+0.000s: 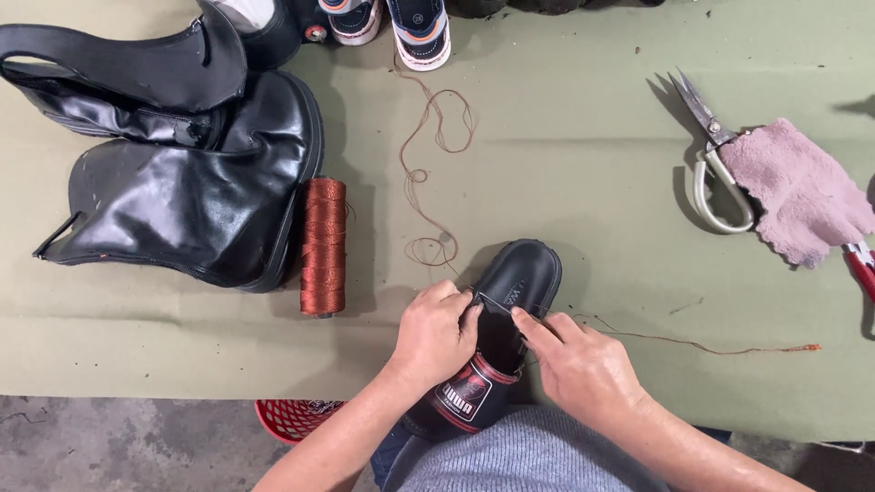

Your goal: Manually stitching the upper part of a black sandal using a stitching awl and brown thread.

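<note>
Head view: a person sits at the near edge of a green worktop (592, 137), both hands on one black slide sandal.
Boots (182, 173): large, black, glossy leather, lying flopped at the far left corner; soft-sided and bulky by the look.
Sandal (510, 301): at the near edge, middle, heel end overhanging toward the lap, toe pointing to the far edge. Likely light, with a springy foam sole and a stiffer strap across it; the strap edge looks the surest place to grip.
Left hand (436, 330): fingers (460, 314) curled together, pinching the strap's left side.
Right hand (583, 369): forefinger (533, 326) stretched out, pressed on the strap's right edge; other fingers folded; I cannot tell if it pinches a needle.
Cloth (802, 187): pink, soft, near the right edge.
Spool (324, 246): rust-brown cord, lying just right of the boots.
Scissors (715, 159): just left of the cloth, partly under it.
Thread (693, 343): thin, brown, trailing from the sandal toward the right edge; another loose length curls beyond the toe.
</note>
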